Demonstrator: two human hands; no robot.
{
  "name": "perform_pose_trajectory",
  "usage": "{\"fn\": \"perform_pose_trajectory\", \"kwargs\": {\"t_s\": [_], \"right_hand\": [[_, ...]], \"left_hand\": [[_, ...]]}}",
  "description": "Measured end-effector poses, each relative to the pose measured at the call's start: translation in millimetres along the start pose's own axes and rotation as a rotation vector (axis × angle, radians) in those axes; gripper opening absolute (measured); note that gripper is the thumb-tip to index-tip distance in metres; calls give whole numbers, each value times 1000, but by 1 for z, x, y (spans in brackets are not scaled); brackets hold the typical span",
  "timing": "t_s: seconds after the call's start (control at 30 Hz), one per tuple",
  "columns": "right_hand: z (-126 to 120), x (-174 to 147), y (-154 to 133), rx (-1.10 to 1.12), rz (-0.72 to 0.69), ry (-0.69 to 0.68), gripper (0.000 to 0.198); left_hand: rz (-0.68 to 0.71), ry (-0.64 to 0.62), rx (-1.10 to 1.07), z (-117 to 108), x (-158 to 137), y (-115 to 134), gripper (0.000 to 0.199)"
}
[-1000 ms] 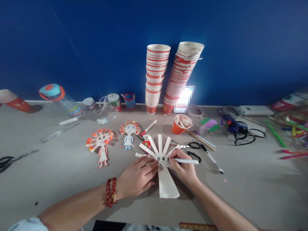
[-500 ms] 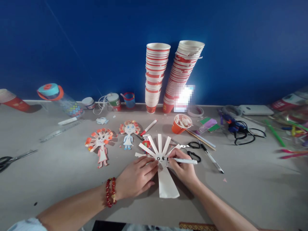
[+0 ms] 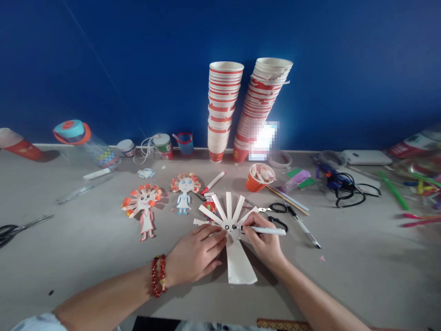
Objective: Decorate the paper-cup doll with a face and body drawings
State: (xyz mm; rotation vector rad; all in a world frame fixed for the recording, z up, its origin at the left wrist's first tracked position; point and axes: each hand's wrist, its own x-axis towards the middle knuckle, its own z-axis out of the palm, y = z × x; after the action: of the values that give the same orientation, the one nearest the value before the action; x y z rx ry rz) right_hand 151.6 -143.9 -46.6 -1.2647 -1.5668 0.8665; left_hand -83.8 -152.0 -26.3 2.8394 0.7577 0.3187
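- Right now, at the lower centre of the frame, the right hand (image 3: 264, 243) pinches a white marker (image 3: 270, 231) between thumb and fingers, its dark tip at the right-hand drawn eye; whether the tip touches is too small to tell.
- A white paper cutout (image 3: 240, 264) lies at the lower centre on the grey table (image 3: 103, 271), its narrow strips fanned toward the top and one wider flap pointing to the bottom edge; two ringed eyes show on its round middle.
- The left hand (image 3: 196, 254) lies loosely spread, fingertips resting on the cutout's left side, grasping nothing; a red bead bracelet (image 3: 155, 277) circles that wrist.
- Left of centre lie two paper figures, a pink-outlined figure (image 3: 147, 221) and a blue-outlined figure (image 3: 184, 201), both with orange-tipped strips around the head.
- Just right of the right hand are black-handled scissors (image 3: 278, 208) and a pen (image 3: 305, 228).
- Above the hands, right of centre, stands an orange cup (image 3: 255, 185) with paper scraps inside.
- At upper centre, an upright cup stack (image 3: 225, 105) and a leaning cup stack (image 3: 260, 101) stand before the blue wall (image 3: 138, 59).
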Motion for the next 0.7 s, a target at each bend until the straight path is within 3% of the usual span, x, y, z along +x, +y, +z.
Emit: {"fn": "perform_pose_trajectory", "kwargs": {"t_s": [0.7], "right_hand": [[3, -2, 4, 90, 66, 60, 10]], "left_hand": [[-7, -3, 5, 2, 0, 0, 48]]}}
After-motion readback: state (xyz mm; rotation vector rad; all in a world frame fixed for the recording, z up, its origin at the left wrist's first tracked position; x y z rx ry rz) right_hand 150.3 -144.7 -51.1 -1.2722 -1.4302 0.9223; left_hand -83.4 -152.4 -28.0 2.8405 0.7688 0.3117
